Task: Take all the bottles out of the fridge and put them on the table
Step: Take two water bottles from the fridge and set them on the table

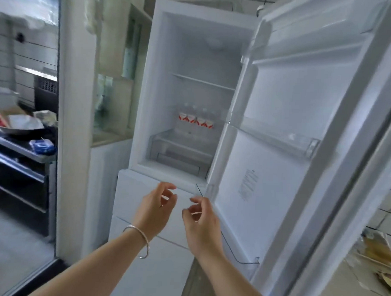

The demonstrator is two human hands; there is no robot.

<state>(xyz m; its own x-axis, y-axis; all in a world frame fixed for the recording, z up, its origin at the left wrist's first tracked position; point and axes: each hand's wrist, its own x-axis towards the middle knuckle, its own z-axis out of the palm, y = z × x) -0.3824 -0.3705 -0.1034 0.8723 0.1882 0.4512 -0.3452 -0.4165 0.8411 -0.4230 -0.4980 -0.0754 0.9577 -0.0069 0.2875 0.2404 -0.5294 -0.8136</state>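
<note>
1. Nearest my camera, the left hand (157, 204) is raised in front of the fridge's lower drawers (144, 197), fingers loosely curled and apart, holding nothing; a silver bracelet (140, 239) circles its wrist.
2. Just beside it I see the right hand (201, 221), also empty, fingers loosely curled with the thumb and forefinger tips near each other but gripping nothing. The two hands are close together yet not touching.
3. Both hands sit below the open compartment, well apart from the bottles.
4. Fridge (187, 103): white, upper compartment open, with its door (301, 129) swung out to my right. A clear door bin (279, 137) runs across the inner door, and a printed label (247, 185) sits lower on the panel.
5. Bottles (196, 120): a row of clear ones with red-and-white labels stands upright at the back of the lower shelf, side by side. I count about four; blur prevents certainty.
6. Above them I see a wire-edged shelf (203, 81); below them, a clear crisper drawer (178, 154).
7. At my left, past a glass partition (56, 120), a dark appliance (18, 175) carries assorted clutter, including a blue item (42, 146).
8. At lower right, a surface edge (362, 286) holds yellowish packaging (377, 249).
</note>
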